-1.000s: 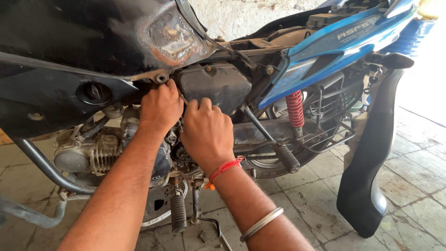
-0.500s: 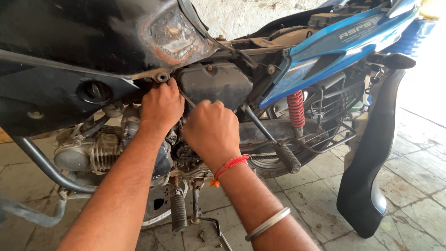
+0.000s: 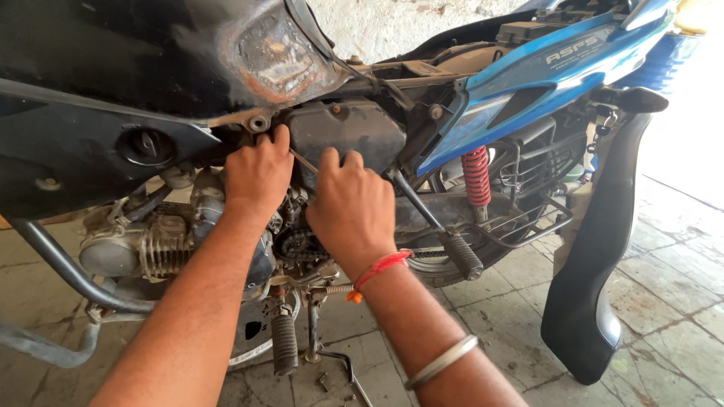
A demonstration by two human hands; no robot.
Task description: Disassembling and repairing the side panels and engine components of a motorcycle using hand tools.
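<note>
Stone-slab floor (image 3: 664, 279), seemingly whitewashed wall (image 3: 422, 26)

Around the stripped motorcycle

A blue rear side panel (image 3: 543, 83) runs up to the right above a red coil shock absorber (image 3: 477, 175). A black seat (image 3: 596, 271) stands on end on the stone-tiled floor (image 3: 664, 279), just beside the rear wheel. A dark fuel tank (image 3: 113, 68) with a rust-ringed patch fills the upper left. Lower down sit a finned engine cylinder (image 3: 162, 249), a curved crash bar (image 3: 60, 271) and a ribbed footpeg (image 3: 284, 343)
</note>
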